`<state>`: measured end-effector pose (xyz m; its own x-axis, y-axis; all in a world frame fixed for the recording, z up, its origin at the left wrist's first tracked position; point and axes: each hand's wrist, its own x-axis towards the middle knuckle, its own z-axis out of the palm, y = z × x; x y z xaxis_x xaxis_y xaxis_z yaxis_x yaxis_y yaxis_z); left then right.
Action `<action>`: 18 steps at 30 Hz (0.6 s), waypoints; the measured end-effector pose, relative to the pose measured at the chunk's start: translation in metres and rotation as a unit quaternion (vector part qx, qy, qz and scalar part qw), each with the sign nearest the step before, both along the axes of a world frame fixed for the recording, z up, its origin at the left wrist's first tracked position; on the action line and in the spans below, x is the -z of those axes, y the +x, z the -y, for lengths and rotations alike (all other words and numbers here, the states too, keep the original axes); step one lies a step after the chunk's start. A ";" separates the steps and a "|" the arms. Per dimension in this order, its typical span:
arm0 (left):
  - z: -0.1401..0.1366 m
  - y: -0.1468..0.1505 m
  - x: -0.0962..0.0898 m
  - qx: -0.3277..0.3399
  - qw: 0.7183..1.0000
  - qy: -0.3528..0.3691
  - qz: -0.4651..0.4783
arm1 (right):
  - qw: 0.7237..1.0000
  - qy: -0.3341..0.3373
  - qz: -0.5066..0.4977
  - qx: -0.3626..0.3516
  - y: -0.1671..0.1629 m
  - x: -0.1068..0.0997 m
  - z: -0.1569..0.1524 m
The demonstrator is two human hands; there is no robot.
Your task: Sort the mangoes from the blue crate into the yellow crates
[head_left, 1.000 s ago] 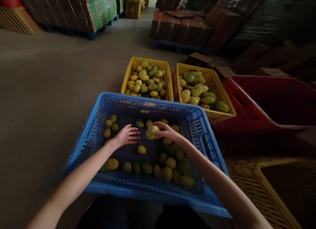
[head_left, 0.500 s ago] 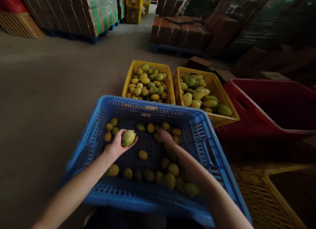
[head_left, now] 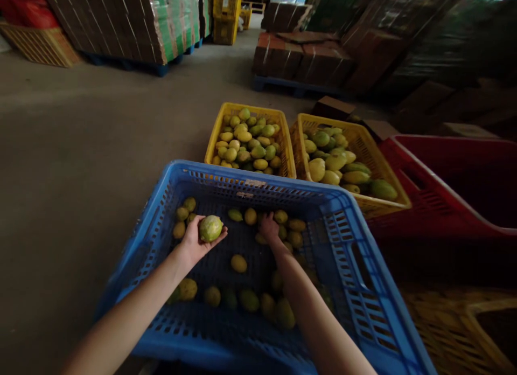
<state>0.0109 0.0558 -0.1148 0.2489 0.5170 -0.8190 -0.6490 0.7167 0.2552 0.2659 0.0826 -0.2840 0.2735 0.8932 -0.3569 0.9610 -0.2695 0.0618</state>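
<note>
The fingers of the left hand (head_left: pixel 196 240) are curled beneath a mottled green-yellow fruit (head_left: pixel 210 228), with the palm turned upward and the thumb along one side; this cradle presumably bears the weight from below without hard squeezing, and it leaves the upper skin exposed to view. The right hand (head_left: pixel 270 228) reaches downward, back uppermost, among fruits toward the far side of the blue crate (head_left: pixel 315 189); its fingertips are hidden, so whether they grip anything cannot be determined. A partly covered fruit (head_left: pixel 260 238) shows just beside this hand, and a rounder yellow fruit (head_left: pixel 250 216) lies to its left. The held fruit is above the crate floor, within the crate's walls, where a slip would probably cost only a short drop. Around the hands, loose fruits lie mainly along the sides, while a lone yellow fruit (head_left: pixel 238 263) rests near the middle; the spacing probably gives the fingers room to get around each one. Beyond the far rim stand a left yellow crate (head_left: pixel 288 143) and a right yellow crate (head_left: pixel 371 148), both bearing many fruits and seemingly set close so as to lie within arm's reach. Farther right stands a red crate (head_left: pixel 420 186), its interior largely in shadow.
</note>
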 end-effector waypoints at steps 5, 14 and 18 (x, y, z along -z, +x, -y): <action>-0.004 -0.004 -0.006 -0.013 1.000 0.008 0.011 | 1.000 0.016 -0.026 -0.004 -0.004 -0.009 0.024; -0.001 -0.006 -0.005 -0.028 0.998 0.054 0.004 | 0.955 0.081 -0.284 0.031 -0.013 -0.074 0.062; 0.006 0.002 -0.012 -0.034 0.995 0.086 0.024 | 0.725 0.136 -0.663 0.126 -0.029 -0.127 0.082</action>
